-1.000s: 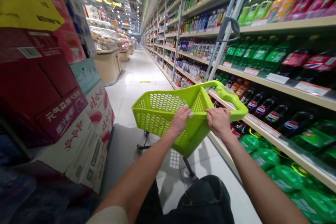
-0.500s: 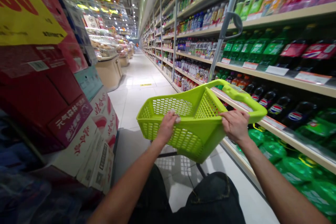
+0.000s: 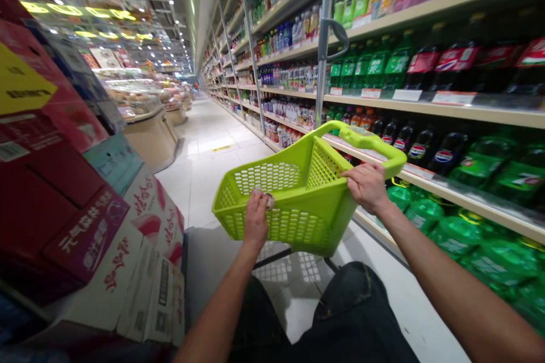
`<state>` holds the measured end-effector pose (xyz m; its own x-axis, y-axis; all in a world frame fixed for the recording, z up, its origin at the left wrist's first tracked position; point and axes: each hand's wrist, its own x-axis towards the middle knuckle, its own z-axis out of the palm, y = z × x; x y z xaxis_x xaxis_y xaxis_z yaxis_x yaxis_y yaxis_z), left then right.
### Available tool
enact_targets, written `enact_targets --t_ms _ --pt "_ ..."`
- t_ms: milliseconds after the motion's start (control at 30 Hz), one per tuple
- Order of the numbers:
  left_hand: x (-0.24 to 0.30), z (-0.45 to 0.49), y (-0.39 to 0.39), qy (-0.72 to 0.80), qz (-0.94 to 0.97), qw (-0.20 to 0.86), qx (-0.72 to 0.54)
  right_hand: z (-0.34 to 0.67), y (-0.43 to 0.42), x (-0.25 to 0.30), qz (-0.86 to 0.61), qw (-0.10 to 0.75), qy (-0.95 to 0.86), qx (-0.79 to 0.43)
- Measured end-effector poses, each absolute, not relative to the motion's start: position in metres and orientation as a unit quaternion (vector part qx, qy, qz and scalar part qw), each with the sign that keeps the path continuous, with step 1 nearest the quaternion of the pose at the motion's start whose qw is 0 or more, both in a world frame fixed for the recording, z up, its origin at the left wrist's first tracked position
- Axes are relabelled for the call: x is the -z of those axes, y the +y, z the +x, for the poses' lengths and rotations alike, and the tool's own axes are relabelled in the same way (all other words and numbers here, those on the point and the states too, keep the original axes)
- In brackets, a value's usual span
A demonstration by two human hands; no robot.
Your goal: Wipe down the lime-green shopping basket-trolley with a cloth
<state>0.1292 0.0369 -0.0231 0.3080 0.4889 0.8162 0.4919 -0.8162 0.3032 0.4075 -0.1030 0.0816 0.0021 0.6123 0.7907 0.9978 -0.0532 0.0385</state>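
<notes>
A bright green plastic shopping cart basket (image 3: 298, 229) with perforated sides stands askew in front of my knees. My left hand (image 3: 256, 221) is closed around a small crumpled whitish tissue (image 3: 269, 200), pressed at the basket's near rim. Whether it is paper or cloth I cannot tell. My right hand (image 3: 367, 186) grips the basket's near rim at its rear corner, just below the looped green handle (image 3: 377, 144). Nothing shows inside the visible part of the basket.
Drink shelves (image 3: 438, 105) line the right side, with green soda bottles (image 3: 489, 258) at the bottom. Stacked cartons (image 3: 140, 266) stand close on the left. A white tiled aisle (image 3: 202, 167) runs ahead, past a rounded display counter (image 3: 149, 139).
My view has turned to the right, so the shelves and cartons sit further left. My left hand with the tissue has slid somewhat towards the basket's front end. My right hand keeps its grip.
</notes>
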Motion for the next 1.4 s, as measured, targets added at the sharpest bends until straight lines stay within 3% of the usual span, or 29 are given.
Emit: enact_targets --t_ms 167,433,633,867,1133,1400 --pt "0.026 0.063 0.07 -0.453 -0.706 0.019 0.545 0.411 -0.101 -0.08 -0.66 0.307 -0.603 0.326" --pt "0.026 0.126 0.039 -0.295 -0.824 0.002 0.483 0.414 -0.101 -0.082 -0.656 0.279 -0.627 0.315" --pt "0.028 0.059 0.07 -0.459 -0.706 0.029 0.54 0.417 -0.105 -0.082 -0.658 0.296 -0.611 0.326" --pt "0.024 0.136 0.025 -0.271 -0.83 0.016 0.487 0.419 -0.108 -0.082 -0.656 0.279 -0.624 0.319" --pt "0.027 0.067 0.061 -0.458 -0.7 0.029 0.547 0.419 -0.111 -0.08 -0.658 0.297 -0.613 0.321" --pt "0.02 0.129 0.035 -0.302 -0.83 -0.004 0.47 0.42 -0.11 -0.081 -0.652 0.277 -0.632 0.313"
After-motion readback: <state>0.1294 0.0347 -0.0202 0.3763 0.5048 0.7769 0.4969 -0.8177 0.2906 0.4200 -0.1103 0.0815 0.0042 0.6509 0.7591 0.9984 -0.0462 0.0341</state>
